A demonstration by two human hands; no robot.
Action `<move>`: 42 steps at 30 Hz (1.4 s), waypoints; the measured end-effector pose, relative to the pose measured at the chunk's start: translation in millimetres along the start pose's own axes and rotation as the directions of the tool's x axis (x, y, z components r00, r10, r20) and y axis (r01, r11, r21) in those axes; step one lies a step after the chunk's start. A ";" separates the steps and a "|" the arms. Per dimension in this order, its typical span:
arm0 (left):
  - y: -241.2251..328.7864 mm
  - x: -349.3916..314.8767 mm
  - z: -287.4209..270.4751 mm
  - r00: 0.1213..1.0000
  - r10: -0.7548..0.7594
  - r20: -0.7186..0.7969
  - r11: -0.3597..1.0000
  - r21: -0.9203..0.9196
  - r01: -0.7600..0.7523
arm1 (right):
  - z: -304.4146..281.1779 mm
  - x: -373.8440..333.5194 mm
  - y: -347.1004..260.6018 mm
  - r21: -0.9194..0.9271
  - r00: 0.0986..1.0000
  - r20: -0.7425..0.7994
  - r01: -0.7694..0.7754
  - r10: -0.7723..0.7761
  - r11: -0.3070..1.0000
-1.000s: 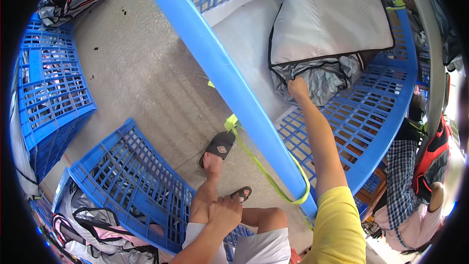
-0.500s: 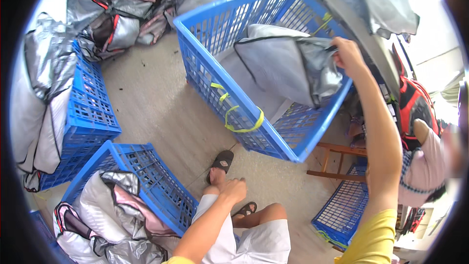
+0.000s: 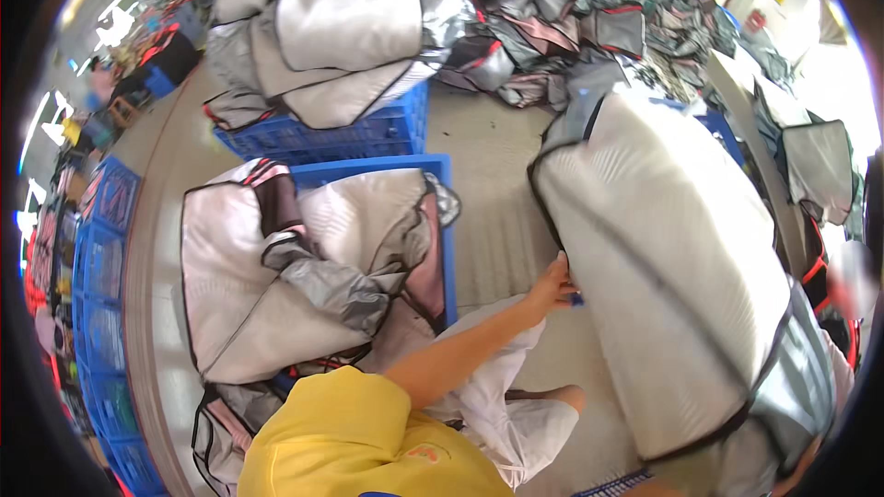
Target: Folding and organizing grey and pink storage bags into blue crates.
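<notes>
A large silver-grey fabric piece with black edging point(image 3: 663, 267) hangs opened out in front of me on the right. My left hand point(image 3: 552, 289) has its fingers closed at the piece's left edge. At the lower right, my right hand point(image 3: 808, 462) shows only as a sliver of skin beside the piece's lower corner; its fingers are hidden. A looser grey part point(image 3: 799, 382) of the fabric drapes along the right side. Behind the piece, the blue crate is almost wholly covered.
Close on my left, a blue crate point(image 3: 449, 258) overflows with similar silver and pink pieces point(image 3: 230, 267). Another blue crate point(image 3: 368, 129) beyond it carries a stack of them. More pieces point(image 3: 534, 28) lie heaped at the back. Blue crates point(image 3: 99, 313) line the far left.
The silver-grey piece has come up out of the blue crate and now spreads before me. My left hand has moved from near my knee to its edge. The view has swung left.
</notes>
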State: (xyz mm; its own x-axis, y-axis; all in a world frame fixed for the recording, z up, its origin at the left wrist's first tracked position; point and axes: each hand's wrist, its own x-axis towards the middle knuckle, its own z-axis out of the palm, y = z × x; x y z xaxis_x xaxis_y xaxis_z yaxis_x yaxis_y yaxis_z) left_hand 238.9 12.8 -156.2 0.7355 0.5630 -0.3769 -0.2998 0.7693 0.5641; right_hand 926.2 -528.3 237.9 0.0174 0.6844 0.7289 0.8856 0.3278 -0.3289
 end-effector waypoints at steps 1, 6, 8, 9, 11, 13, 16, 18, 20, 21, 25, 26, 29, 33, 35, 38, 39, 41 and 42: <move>12.8 -29.3 -46.5 0.990 0.058 -0.127 0.997 -0.038 -0.063 | 93.6 47.8 89.1 0.190 0.998 0.061 0.010 -0.022 0.982; 19.4 -98.7 -55.1 0.869 0.341 -0.358 0.940 0.117 -0.321 | 433.6 65.1 -20.0 0.664 0.998 -0.030 -0.025 0.060 0.747; 33.1 -100.8 -63.4 0.843 0.401 -0.357 0.911 0.059 -0.408 | 540.0 164.0 -207.4 0.721 0.999 0.011 -0.038 0.043 0.692; 29.0 -91.9 -48.8 0.873 0.399 -0.282 0.910 0.002 -0.415 | 550.3 193.1 -292.6 0.683 0.999 0.008 -0.042 0.050 0.729; 45.5 -117.5 -67.4 0.852 0.441 -0.281 0.885 -0.022 -0.465 | 595.7 203.2 -364.2 0.742 0.997 0.016 -0.063 0.076 0.668; 94.1 -138.4 -80.7 0.849 0.477 -0.228 0.862 -0.065 -0.502 | 572.3 158.8 -402.8 0.763 0.996 -0.004 -0.058 0.094 0.643; 132.6 -164.8 -136.4 0.888 0.428 -0.167 0.890 -0.095 -0.446 | 547.4 114.7 -394.1 0.792 0.969 -0.042 -0.116 0.243 0.599; 159.2 -195.6 -186.0 0.895 0.425 -0.134 0.893 -0.099 -0.439 | 523.7 65.8 -393.4 0.829 0.946 -0.086 -0.105 0.311 0.548; 184.7 -264.3 -233.6 0.862 0.473 -0.185 0.865 -0.092 -0.494 | 538.9 20.0 -388.5 0.876 0.934 -0.084 -0.096 0.346 0.472; 194.7 -277.3 -239.9 0.857 0.477 -0.193 0.863 -0.082 -0.499 | 571.6 -15.8 -386.5 0.870 0.812 -0.118 -0.192 0.571 0.453; 178.3 -328.2 -253.7 0.771 0.559 -0.306 0.797 -0.060 -0.601 | 602.2 -38.7 -441.0 0.396 0.300 0.736 -0.918 0.607 -0.027; 186.8 -337.0 -256.4 0.743 0.580 -0.334 0.777 -0.047 -0.627 | 620.8 -50.8 -462.8 0.417 0.393 0.772 -0.906 0.499 0.070; 231.9 -403.9 -272.0 0.385 0.647 -0.658 0.653 0.218 -0.725 | 644.6 -79.2 -492.3 0.504 0.503 0.837 -0.862 0.215 0.053; 282.9 -378.9 -67.0 0.128 0.992 0.019 0.018 0.960 -0.280 | 634.4 -69.2 -495.8 0.500 0.486 0.855 -0.865 0.180 -0.038; 272.8 -371.1 6.6 0.564 0.724 0.396 -0.324 0.918 -0.229 | 629.3 -76.7 -488.0 0.463 0.444 0.873 -0.885 0.203 -0.057; 206.8 -329.3 42.0 0.877 -0.003 0.480 -0.674 0.647 -0.356 | 610.3 -48.7 -472.0 0.384 0.480 0.777 -0.874 0.407 0.296; 178.7 -313.6 44.4 0.896 -0.016 0.444 -0.729 0.608 -0.314 | 598.7 -28.3 -473.3 0.213 0.574 0.623 -0.778 0.531 0.591; 146.7 -297.0 44.9 0.910 -0.061 0.410 -0.781 0.548 -0.300 | 586.0 5.3 -489.2 0.231 0.738 0.120 -0.671 0.664 0.704; 139.9 -289.3 41.0 0.904 -0.010 0.426 -0.782 0.560 -0.272 | 579.8 24.6 -496.9 0.410 0.823 0.024 -0.525 0.567 0.745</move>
State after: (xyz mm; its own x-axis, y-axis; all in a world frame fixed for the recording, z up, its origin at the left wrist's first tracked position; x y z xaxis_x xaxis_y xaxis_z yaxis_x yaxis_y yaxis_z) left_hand 9.1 -54.8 61.9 0.9272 0.3731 -0.0331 0.3746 -0.9243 0.0733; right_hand 217.5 -296.7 71.1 0.5051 0.7651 0.3993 0.4606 0.1522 -0.8744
